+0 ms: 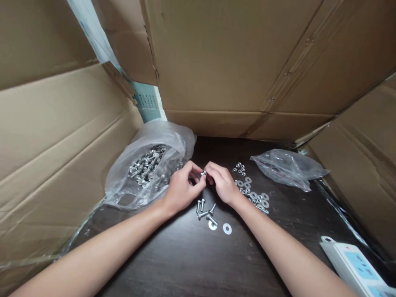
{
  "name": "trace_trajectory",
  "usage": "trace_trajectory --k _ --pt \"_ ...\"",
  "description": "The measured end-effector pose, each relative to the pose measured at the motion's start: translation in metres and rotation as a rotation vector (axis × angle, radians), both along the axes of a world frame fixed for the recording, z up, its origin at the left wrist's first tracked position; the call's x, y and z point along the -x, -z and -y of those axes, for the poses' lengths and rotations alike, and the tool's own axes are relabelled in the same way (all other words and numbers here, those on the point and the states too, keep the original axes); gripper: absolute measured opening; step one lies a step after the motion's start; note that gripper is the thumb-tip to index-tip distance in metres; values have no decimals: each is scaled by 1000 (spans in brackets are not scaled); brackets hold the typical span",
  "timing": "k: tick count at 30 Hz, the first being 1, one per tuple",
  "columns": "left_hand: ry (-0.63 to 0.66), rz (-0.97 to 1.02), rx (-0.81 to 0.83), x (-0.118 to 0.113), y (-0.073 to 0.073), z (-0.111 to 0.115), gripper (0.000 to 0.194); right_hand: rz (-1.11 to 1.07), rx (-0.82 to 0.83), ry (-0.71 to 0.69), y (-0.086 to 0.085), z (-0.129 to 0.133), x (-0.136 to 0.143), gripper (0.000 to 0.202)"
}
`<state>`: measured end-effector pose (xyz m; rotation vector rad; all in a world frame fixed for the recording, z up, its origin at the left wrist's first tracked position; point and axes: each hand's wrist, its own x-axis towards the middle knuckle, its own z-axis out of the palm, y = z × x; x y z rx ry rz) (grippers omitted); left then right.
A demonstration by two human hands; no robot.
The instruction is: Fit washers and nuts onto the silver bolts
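Observation:
My left hand [185,185] pinches a small shiny metal piece [203,173], probably a bolt, between thumb and forefinger. Touching the same piece from the right are the closed fingertips of my right hand [220,179]; they partly hide it. Several loose bolts [203,213] lie on the dark table [173,251] just below the hands. Two flat washers [227,229] are near them, one partly under a bolt. Beyond my right wrist are a pile of washers and nuts [253,197] and a small group of nuts [239,168].
An open plastic bag [119,177] of bolts stands at the left. A flattened clear bag [284,165] lies at the back right. At the front right is a white power strip [349,264]. Cardboard walls [235,62] surround the table at left, back and right.

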<state>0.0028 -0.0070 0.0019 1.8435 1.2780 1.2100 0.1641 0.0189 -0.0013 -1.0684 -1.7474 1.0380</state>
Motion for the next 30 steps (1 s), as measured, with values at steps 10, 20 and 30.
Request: trace_trajectory --k 10,20,30 --pt "17 16 22 0 -1 -1 9 -10 -10 16 -1 -1 -2 19" --pt "75 -16 16 1 -2 0 9 33 40 1 2 -3 -1 38" --pt "56 -17 32 1 -2 -1 8 -13 -8 8 -4 0 -2 21"
